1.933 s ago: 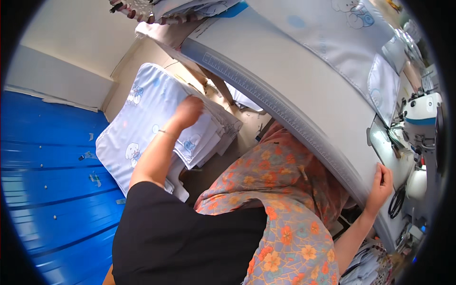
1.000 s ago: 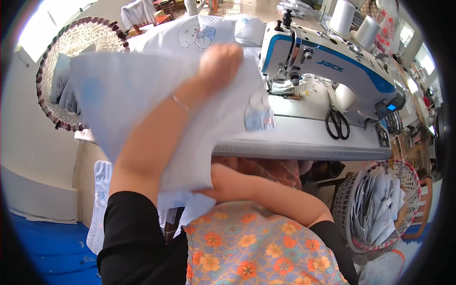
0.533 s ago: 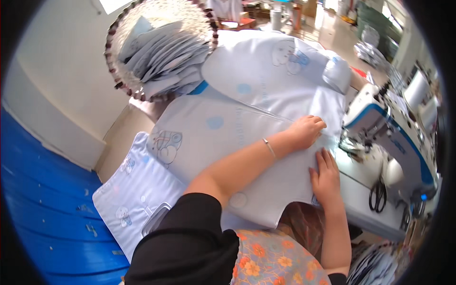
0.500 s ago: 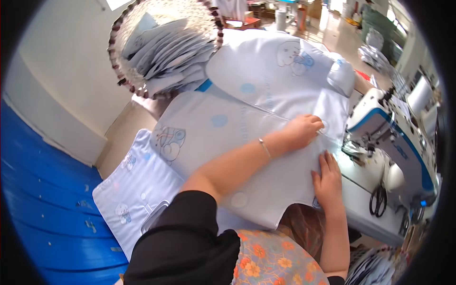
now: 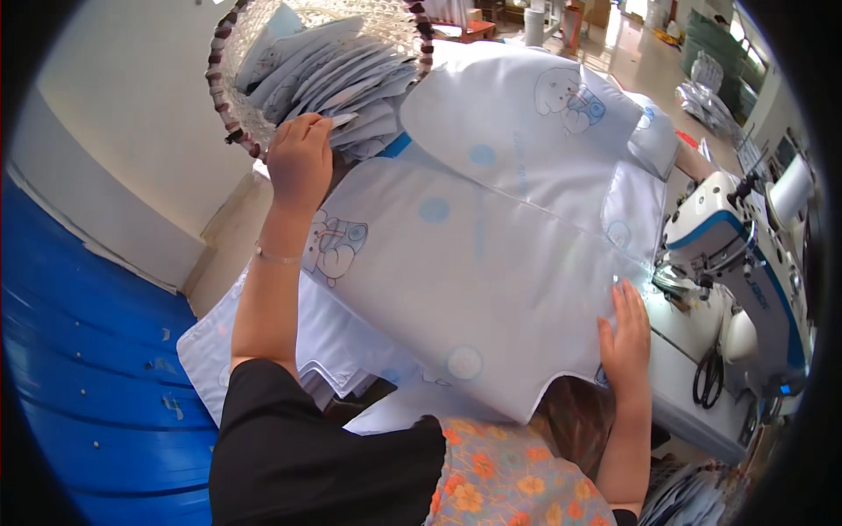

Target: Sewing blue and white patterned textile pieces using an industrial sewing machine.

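Note:
A large white padded fabric piece [image 5: 438,263], printed with cartoon bears and pale blue dots, is spread over the work table up to the sewing machine [image 5: 728,237]. My right hand [image 5: 627,337] lies flat on its right part, fingers stretched towards the needle area. At the upper left, a woven basket [image 5: 221,83] with a dark-wrapped rim holds a stack of light fabric pieces [image 5: 338,79]. My left hand [image 5: 301,162] reaches to its near edge, with the fingers closed on the edge of a small fabric piece [image 5: 344,120] there.
More printed white fabric [image 5: 210,346] hangs at the lower left beside a blue panel [image 5: 88,351]. A white thread cone [image 5: 789,188] stands behind the machine, and a black cable [image 5: 707,377] hangs at the table's right. Another basket of cloth pieces [image 5: 693,495] is at the lower right.
My left hand has left the fabric near the machine and swung up and left to the basket, closing on a piece there. My right hand stays flat on the fabric.

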`<action>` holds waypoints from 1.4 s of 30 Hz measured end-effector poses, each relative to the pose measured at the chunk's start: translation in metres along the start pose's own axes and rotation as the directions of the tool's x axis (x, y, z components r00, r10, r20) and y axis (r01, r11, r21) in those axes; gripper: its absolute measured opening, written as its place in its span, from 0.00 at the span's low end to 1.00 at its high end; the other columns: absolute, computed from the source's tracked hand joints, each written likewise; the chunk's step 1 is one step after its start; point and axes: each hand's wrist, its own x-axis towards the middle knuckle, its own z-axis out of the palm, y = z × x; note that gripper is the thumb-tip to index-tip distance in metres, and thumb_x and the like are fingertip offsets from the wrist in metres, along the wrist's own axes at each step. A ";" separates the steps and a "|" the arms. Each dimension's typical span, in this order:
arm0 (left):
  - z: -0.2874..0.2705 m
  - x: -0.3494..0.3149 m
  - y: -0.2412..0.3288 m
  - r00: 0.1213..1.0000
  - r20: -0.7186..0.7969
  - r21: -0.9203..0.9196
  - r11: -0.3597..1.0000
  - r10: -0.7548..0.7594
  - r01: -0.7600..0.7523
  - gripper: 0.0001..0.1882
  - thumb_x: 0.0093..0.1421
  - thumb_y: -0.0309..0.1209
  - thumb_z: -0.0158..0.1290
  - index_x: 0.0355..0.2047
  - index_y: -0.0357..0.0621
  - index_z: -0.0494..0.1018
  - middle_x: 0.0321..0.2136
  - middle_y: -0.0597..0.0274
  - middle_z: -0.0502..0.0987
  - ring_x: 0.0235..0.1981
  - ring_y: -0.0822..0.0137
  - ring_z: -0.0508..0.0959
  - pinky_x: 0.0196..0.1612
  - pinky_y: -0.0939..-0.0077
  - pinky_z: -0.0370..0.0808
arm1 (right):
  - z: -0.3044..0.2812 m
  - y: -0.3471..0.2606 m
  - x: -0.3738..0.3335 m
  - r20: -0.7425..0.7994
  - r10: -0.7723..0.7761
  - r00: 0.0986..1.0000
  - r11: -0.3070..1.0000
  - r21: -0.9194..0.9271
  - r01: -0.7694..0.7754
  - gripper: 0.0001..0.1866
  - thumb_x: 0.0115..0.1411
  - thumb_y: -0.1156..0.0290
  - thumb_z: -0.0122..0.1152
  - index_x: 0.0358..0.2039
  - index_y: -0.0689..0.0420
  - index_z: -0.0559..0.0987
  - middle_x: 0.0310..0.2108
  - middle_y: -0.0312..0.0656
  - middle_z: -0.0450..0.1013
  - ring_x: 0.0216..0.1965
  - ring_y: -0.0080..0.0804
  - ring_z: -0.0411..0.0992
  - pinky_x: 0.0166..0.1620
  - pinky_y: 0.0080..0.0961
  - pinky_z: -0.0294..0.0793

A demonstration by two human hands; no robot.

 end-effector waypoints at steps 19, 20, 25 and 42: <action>0.009 -0.007 0.331 0.851 0.305 -0.887 0.453 0.428 0.090 0.20 0.54 0.30 0.66 0.47 0.40 0.77 0.52 0.51 0.77 0.49 0.48 0.78 0.52 0.58 0.75 | -0.010 -0.007 -0.004 0.107 0.405 0.908 0.656 0.658 -0.370 0.20 0.65 0.71 0.58 0.56 0.64 0.71 0.39 0.40 0.78 0.40 0.23 0.74 0.47 0.25 0.73; 0.027 0.007 0.337 0.964 0.145 -0.849 0.529 0.224 0.005 0.25 0.55 0.31 0.67 0.52 0.40 0.76 0.53 0.49 0.76 0.48 0.47 0.77 0.52 0.57 0.75 | -0.007 -0.007 -0.005 0.107 0.411 0.905 0.652 0.660 -0.374 0.20 0.65 0.71 0.58 0.56 0.64 0.71 0.39 0.40 0.78 0.40 0.23 0.74 0.47 0.25 0.73; 0.065 -0.009 0.343 0.596 0.766 -0.615 0.007 0.241 0.788 0.21 0.65 0.25 0.58 0.58 0.42 0.73 0.41 0.68 0.78 0.39 0.79 0.75 0.43 0.84 0.74 | -0.015 -0.007 -0.004 0.126 0.410 0.903 0.507 0.792 -0.341 0.25 0.66 0.70 0.57 0.63 0.62 0.68 0.47 0.43 0.77 0.46 0.26 0.74 0.51 0.25 0.73; 0.061 0.004 0.342 0.728 0.611 -0.722 0.596 0.312 0.351 0.15 0.63 0.28 0.53 0.51 0.45 0.77 0.47 0.50 0.80 0.44 0.48 0.81 0.48 0.56 0.77 | -0.010 -0.008 -0.032 -0.209 0.347 0.914 0.880 0.410 -0.240 0.17 0.58 0.80 0.65 0.49 0.61 0.82 0.30 0.46 0.75 0.25 0.35 0.71 0.33 0.30 0.73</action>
